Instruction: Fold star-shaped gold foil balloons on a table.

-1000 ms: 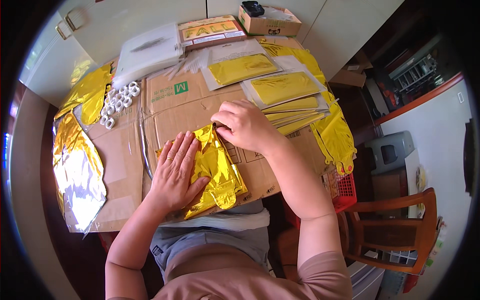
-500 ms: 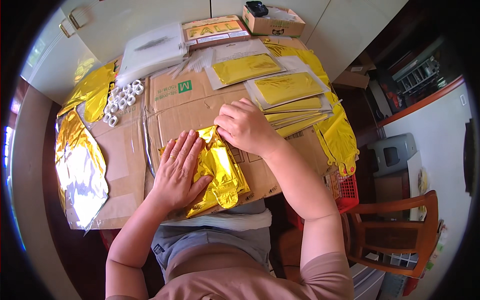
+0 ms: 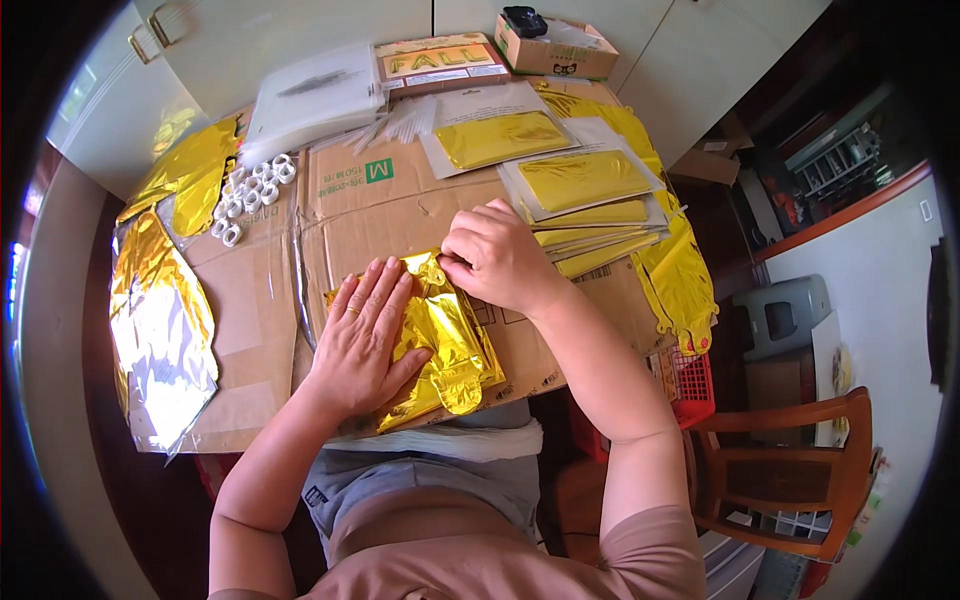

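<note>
A folded gold foil balloon (image 3: 450,335) lies on the cardboard near its front edge, with a rounded tab toward me. Spread flat, my left hand (image 3: 365,340) presses on its left part. At the upper right corner of the foil is my right hand (image 3: 500,258), its fingers curled and closed. The thumb and index finger meet at the foil's edge, seemingly pinching it; the fingertips are partly hidden. Just beyond the right hand lie flat packs of folded yellow foil (image 3: 585,180) in clear sleeves, overlapping in a pile.
Under everything is a cardboard sheet (image 3: 250,300). White rings (image 3: 245,200), clear plastic sleeves (image 3: 315,95) and thin straws (image 3: 405,122) lie at the back. Loose gold foil sheets (image 3: 160,330) cover the left edge. A small box (image 3: 555,50) stands behind; a wooden chair (image 3: 780,470) is at right.
The view has shifted slightly. Both hands stay at the foil in nearly the same places; more of its upper corner shows beside the right hand's fingers.
</note>
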Demonstrator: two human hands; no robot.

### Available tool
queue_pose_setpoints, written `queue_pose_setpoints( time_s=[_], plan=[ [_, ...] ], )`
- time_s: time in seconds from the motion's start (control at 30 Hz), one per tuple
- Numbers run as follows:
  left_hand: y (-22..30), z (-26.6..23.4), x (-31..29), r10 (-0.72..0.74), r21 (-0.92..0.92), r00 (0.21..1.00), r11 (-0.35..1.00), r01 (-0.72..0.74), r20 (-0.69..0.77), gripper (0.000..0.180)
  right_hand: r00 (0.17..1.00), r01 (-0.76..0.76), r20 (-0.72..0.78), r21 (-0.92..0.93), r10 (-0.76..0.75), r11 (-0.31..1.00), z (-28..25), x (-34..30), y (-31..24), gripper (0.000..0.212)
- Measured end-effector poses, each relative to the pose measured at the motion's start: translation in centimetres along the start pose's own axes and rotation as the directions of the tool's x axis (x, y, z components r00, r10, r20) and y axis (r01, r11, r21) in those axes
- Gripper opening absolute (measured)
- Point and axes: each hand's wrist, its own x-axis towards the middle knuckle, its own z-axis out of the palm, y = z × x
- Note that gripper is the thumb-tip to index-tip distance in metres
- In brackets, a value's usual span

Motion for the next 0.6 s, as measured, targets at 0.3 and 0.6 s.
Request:
queue_pose_setpoints(
  time_s=[0.3, 0.6],
  plan=[
    [0.10, -0.07, 0.08, -0.012, -0.001, 1.000, 1.000, 0.012, 0.006, 0.082, 0.996, -0.091, 0.037, 0.189, 0.085, 0.978, -0.53, 0.13, -0.06, 0.013],
    [0.10, -0.04, 0.06, -0.012, 0.004, 1.000, 1.000, 0.012, 0.013, 0.082, 0.991, -0.136, 0.012, 0.219, 0.136, 0.966, -0.09, 0.05, -0.04, 0.019]
  ],
)
